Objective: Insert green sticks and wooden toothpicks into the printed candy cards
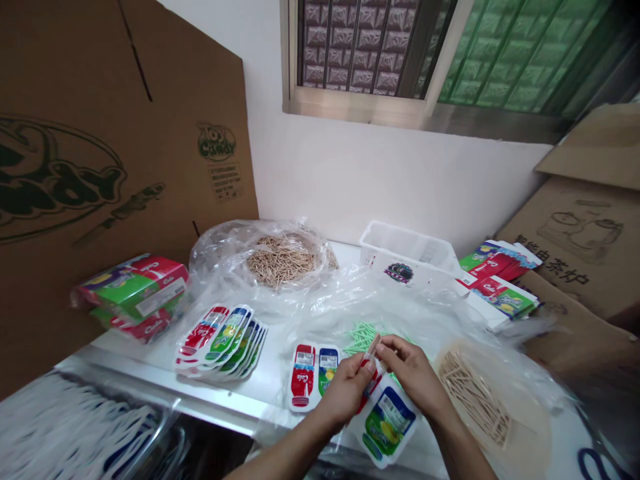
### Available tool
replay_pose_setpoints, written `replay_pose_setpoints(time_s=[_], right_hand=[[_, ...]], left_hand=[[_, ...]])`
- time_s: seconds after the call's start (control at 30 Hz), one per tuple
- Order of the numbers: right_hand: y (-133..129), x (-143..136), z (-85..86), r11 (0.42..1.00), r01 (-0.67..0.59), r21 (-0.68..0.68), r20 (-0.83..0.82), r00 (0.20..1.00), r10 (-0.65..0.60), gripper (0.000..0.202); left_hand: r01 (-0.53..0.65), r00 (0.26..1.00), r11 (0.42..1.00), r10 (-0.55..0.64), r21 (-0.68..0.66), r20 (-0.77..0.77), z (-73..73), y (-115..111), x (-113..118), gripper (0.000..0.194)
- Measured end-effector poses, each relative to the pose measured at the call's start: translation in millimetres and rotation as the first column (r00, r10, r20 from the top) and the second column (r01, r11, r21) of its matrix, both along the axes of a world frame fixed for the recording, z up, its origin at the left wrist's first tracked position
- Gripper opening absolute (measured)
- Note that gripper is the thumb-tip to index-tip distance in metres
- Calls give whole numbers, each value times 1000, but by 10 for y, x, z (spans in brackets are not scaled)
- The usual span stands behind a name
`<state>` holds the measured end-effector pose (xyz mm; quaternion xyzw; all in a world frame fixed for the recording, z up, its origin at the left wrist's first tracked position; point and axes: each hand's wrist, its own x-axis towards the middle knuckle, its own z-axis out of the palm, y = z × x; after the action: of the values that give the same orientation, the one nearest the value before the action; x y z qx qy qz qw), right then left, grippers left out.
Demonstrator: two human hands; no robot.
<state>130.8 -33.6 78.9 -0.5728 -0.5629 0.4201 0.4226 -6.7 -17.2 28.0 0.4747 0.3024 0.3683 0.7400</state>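
My left hand [345, 390] is closed on a bottle-shaped candy packet [390, 423] with a red cola half and a green and blue lemon half, held tilted above the table. At the packet's upper end, my right hand [413, 370] pinches light brown sticks [374, 343], partly hidden by the fingers. Behind the hands lies a pile of pale green sticks [360, 335]. A similar flat packet [302, 380] rests on the table just left of my left hand. Farther left, several more overlap in a fanned stack [220, 340].
A clear bag of brown sticks [283, 260] lies at the back, beside a white plastic basket [400, 263]. Wooden sticks [475, 393] sit on a round tray at right. Wrapped boxes [135, 287] stand left, printed cartons [500, 280] right. Large cardboard boxes [175, 133] flank the table.
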Motion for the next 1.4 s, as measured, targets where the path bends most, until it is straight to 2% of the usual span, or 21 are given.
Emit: replay_pose_setpoints(time_s=[0.17, 0.43, 0.5, 0.63, 0.77, 0.83, 0.93, 1.03, 1.13, 1.23, 1.4], right_hand=[[23, 13, -8, 999, -41, -15, -43, 998, 40, 25], [7, 47, -10, 999, 30, 30, 141, 989, -34, 15], [-8, 51, -15, 999, 38, 6, 110, 993, -39, 13], [-3, 29, -14, 1000, 18, -7, -10, 1000, -18, 27], [23, -8, 34, 1000, 9, -2, -60, 998, -10, 28], [25, -17, 62, 1000, 21, -13, -23, 1000, -21, 24], [11, -9, 75, 998, 61, 15, 121, 991, -63, 15], [-15, 7, 55, 998, 46, 38, 195, 979, -52, 15], [-33, 3, 49, 999, 30, 26, 105, 994, -33, 11], [-24, -28, 73, 999, 13, 34, -9, 1000, -13, 19], [7, -65, 94, 1000, -10, 11, -44, 999, 11, 24]], left_hand=[[13, 996, 998, -8, -65, 87, -21, -16, -9, 41], [6, 992, 994, 8, -109, 124, -11, -26, -20, 37], [11, 990, 993, 6, -116, 139, -5, -26, -19, 38], [45, 986, 992, -26, -115, 165, 7, -26, -17, 38], [58, 986, 992, -38, -116, 162, 11, -27, -24, 40], [53, 988, 991, -33, -127, 150, 4, -27, -29, 41], [42, 989, 988, -20, -150, 147, -8, -28, -35, 41], [38, 988, 988, -15, -150, 152, -8, -26, -39, 40], [52, 986, 988, -28, -143, 165, -2, -24, -41, 39], [72, 984, 988, -47, -139, 174, -5, -28, -42, 39], [69, 982, 989, -45, -129, 182, 10, -43, -56, 40]])
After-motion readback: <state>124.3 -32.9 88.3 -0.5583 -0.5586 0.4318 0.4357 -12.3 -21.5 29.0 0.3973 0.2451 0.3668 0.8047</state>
